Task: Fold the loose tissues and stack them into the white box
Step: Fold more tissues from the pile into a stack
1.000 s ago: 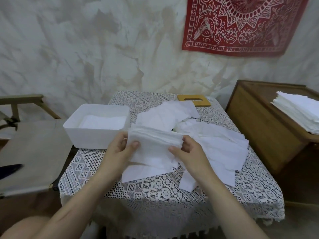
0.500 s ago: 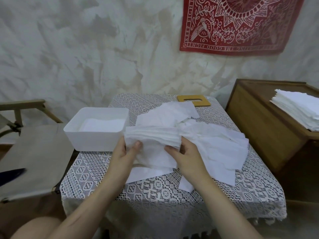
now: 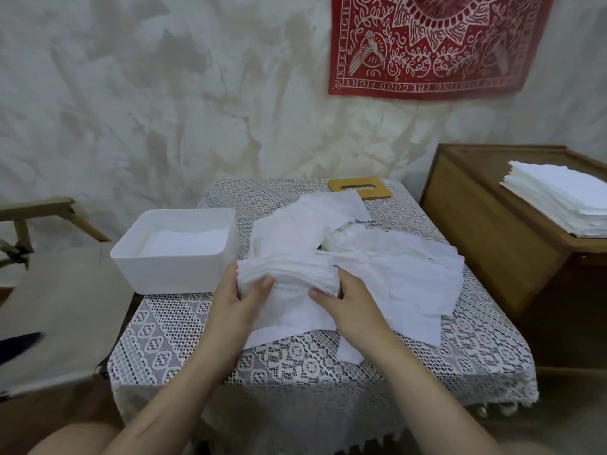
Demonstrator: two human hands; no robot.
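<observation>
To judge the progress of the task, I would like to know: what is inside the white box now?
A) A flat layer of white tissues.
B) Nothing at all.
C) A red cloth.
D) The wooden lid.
A: a flat layer of white tissues lies low inside the white box; the wooden lid rests at the far edge of the table, and the left hand and right hand grip a folded bundle outside the box.

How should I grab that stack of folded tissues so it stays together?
Grip the folded stack at both short ends, one hand from each side, like the left hand and right hand now. It's wide, layered and floppy, so a one-end grip likely lets it sag.
</observation>
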